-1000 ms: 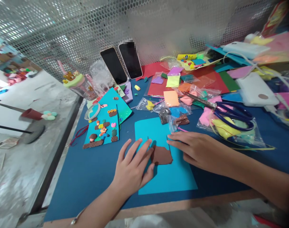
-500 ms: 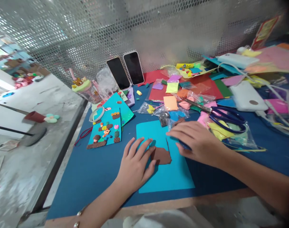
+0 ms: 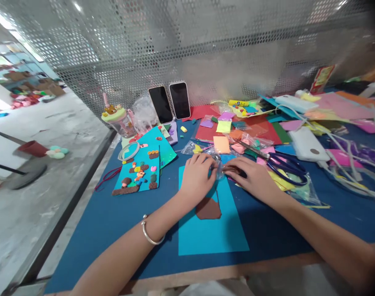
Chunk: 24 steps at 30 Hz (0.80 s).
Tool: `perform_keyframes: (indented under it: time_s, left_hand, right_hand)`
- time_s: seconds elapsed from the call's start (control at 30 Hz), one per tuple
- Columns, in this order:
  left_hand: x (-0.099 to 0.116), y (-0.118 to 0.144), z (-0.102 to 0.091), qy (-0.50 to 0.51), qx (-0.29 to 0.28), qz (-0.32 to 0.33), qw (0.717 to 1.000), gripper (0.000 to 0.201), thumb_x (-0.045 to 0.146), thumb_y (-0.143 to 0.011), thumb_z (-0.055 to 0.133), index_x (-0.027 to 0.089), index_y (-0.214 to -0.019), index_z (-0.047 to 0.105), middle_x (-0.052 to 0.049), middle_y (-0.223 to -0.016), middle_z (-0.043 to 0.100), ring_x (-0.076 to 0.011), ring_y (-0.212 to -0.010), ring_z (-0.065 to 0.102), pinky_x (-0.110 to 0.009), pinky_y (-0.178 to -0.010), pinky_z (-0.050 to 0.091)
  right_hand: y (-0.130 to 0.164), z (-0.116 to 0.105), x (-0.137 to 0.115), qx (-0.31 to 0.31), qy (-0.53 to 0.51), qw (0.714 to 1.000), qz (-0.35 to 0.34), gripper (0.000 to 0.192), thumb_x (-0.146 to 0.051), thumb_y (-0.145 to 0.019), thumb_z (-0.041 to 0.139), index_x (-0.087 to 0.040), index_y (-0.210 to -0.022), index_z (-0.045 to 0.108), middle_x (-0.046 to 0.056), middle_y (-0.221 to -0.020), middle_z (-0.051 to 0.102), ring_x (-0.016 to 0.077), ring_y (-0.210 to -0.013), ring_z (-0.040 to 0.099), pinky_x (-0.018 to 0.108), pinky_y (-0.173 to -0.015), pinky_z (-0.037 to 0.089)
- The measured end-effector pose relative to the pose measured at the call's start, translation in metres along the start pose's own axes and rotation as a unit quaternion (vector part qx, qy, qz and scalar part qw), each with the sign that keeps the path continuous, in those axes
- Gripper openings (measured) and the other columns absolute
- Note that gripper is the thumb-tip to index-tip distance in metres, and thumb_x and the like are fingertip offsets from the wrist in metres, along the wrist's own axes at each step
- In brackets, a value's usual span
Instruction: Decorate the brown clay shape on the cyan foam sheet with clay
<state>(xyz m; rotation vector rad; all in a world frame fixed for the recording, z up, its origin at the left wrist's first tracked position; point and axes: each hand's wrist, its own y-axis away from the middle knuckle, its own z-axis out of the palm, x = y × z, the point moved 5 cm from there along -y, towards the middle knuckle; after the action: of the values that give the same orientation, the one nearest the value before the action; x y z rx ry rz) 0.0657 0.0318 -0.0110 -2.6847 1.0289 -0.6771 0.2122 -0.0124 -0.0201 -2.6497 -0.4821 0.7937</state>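
Observation:
A sheet of light blue card [image 3: 210,240] lies in front of me, with a flattened piece of brown clay [image 3: 208,209] on it. Over the card's far part, my left hand [image 3: 199,176] pinches a small clear plastic bag [image 3: 219,172]. From the other side, my right hand [image 3: 252,176] closes its fingers on the same bag, where dark brown clay shows. Part of the bag is hidden by the fingers. On the left lies a finished-looking blue card [image 3: 146,166] decorated with small clay figures.
Two phones [image 3: 179,100] lean against the perforated metal panel [image 3: 206,49]. Blue-handled scissors [image 3: 288,168] lie over clay packets on the right, near a white power bank [image 3: 309,144] and cables. A lidded cup [image 3: 121,121] and a tape roll [image 3: 128,151] stand left.
My left hand has left the brown clay on the card and moved up and right to the plastic bag. My right hand has shifted slightly, its fingers now at the bag.

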Motion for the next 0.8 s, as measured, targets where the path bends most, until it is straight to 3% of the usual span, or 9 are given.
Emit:
perform_keyframes:
  time_s: [0.1,0.23,0.57,0.8]
  left_hand:
    - [-0.005,-0.001,-0.004,0.057,0.019,-0.021,0.998,0.006,0.014,-0.083,0.063,0.019,-0.086,0.065,-0.003,-0.102,0.063,-0.0222,-0.104,0.054,-0.039,-0.091,0.045]
    - [-0.008,0.001,-0.009,0.143,0.039,0.004,0.989,0.012,0.016,-0.081,0.067,0.022,-0.092,0.07,-0.002,-0.102,0.063,-0.0183,-0.103,0.056,-0.035,-0.094,0.045]
    - [-0.01,-0.002,-0.008,0.138,0.026,0.034,0.99,0.007,0.022,-0.072,0.078,0.023,-0.079,0.074,-0.003,-0.103,0.063,-0.0217,-0.104,0.055,-0.039,-0.093,0.047]
    - [-0.004,-0.001,-0.009,0.175,0.033,0.045,0.983,0.01,0.012,-0.074,0.073,0.022,-0.076,0.073,-0.003,-0.1,0.063,-0.0184,-0.101,0.058,-0.036,-0.092,0.048]
  right_hand:
    - [0.0,-0.003,0.005,0.037,-0.044,0.998,0.034,0.014,-0.031,-0.091,0.055,-0.021,-0.097,0.063,0.005,-0.096,0.068,0.0188,-0.087,0.065,0.03,-0.076,0.052]
    - [0.001,0.0,0.008,0.04,-0.057,0.997,0.045,0.013,-0.032,-0.089,0.058,-0.022,-0.096,0.062,0.004,-0.092,0.068,0.0178,-0.081,0.065,0.028,-0.071,0.051]
    - [0.004,0.0,-0.002,0.051,-0.049,0.997,0.006,0.009,-0.028,-0.09,0.057,-0.023,-0.095,0.061,0.005,-0.091,0.068,0.0184,-0.082,0.065,0.029,-0.07,0.052]
    - [0.004,-0.003,-0.004,0.064,-0.043,0.997,-0.002,0.008,-0.029,-0.09,0.056,-0.023,-0.092,0.061,0.005,-0.087,0.068,0.018,-0.076,0.065,0.028,-0.063,0.052]
